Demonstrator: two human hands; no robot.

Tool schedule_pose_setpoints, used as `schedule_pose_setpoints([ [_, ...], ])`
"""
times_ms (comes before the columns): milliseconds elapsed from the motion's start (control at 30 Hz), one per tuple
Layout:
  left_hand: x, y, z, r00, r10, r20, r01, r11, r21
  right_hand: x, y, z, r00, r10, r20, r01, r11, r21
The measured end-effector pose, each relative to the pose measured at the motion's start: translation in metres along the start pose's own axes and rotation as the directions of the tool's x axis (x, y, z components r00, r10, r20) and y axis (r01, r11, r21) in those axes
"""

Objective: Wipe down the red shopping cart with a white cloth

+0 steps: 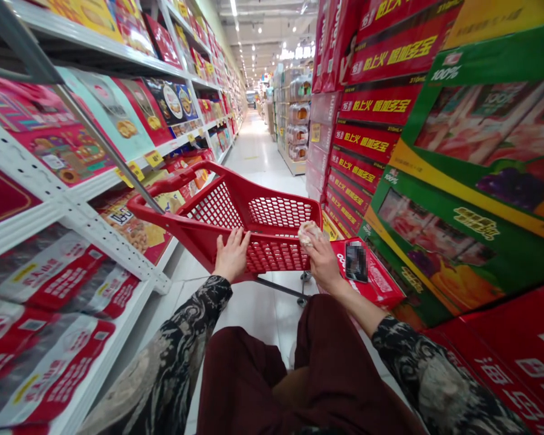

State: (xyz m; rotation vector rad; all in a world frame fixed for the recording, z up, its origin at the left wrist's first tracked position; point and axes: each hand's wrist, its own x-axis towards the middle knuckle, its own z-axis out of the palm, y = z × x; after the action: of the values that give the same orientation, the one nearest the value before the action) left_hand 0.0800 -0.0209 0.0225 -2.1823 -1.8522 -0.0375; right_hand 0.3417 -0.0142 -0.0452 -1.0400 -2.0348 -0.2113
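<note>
At twelve o'clock, aisle (258,151) lies open beyond red mesh cart (272,211); left hand (231,257) spreads flat on it, right hand (324,263) clutches wad (308,231).

Bright, even light from ceiling strip lamps (234,7); edges bow with wide-angle distortion, slightly soft.

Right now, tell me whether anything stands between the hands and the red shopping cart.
Nothing visible does. The left hand rests directly on the rear rim of the red shopping cart, and the right hand holds a crumpled pale wad at that same rim.
</note>
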Motion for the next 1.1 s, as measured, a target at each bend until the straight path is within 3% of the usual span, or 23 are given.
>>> schedule_pose_setpoints([
  [133, 0.000, 0.001, -0.001, 1.000, -0.022, 0.006, 0.022, 1.000, -0.012, 0.008, -0.001, 0.015, 0.998, 0.062, -0.012, -0.062, 0.998, -0.017],
  [300, -0.002, 0.004, -0.004, 0.999, -0.041, 0.017, 0.041, 0.999, -0.012, 0.032, -0.030, 0.046, 0.999, -0.044, -0.010, 0.044, 0.999, 0.001],
  [400, -0.003, 0.004, -0.005, 0.999, -0.037, 0.013, 0.037, 0.999, -0.006, 0.045, -0.042, 0.053, 0.997, -0.077, -0.007, 0.077, 0.997, 0.006],
  [533, -0.004, 0.003, -0.004, 0.999, -0.028, 0.018, 0.028, 1.000, 0.007, 0.035, -0.025, 0.042, 1.000, -0.030, 0.007, 0.030, 1.000, -0.001],
  [667, -0.006, 0.004, -0.006, 1.000, -0.014, 0.014, 0.013, 1.000, 0.003, 0.009, 0.008, 0.018, 0.993, 0.112, 0.040, -0.111, 0.993, -0.034],
  [800, -0.006, 0.010, -0.014, 1.000, -0.013, -0.007, 0.013, 1.000, -0.016, 0.001, 0.018, 0.012, 0.981, 0.195, -0.019, -0.195, 0.981, -0.014],
  [967, 0.005, 0.036, -0.032, 0.997, -0.058, -0.055, 0.053, 0.995, -0.087, 0.020, -0.004, 0.028, 0.992, 0.127, -0.003, -0.127, 0.991, 0.045],
  [1100, 0.019, 0.076, -0.035, 0.980, 0.142, -0.137, -0.173, 0.951, -0.256, 0.029, -0.015, 0.036, 0.994, 0.109, 0.018, -0.110, 0.988, 0.104],
])
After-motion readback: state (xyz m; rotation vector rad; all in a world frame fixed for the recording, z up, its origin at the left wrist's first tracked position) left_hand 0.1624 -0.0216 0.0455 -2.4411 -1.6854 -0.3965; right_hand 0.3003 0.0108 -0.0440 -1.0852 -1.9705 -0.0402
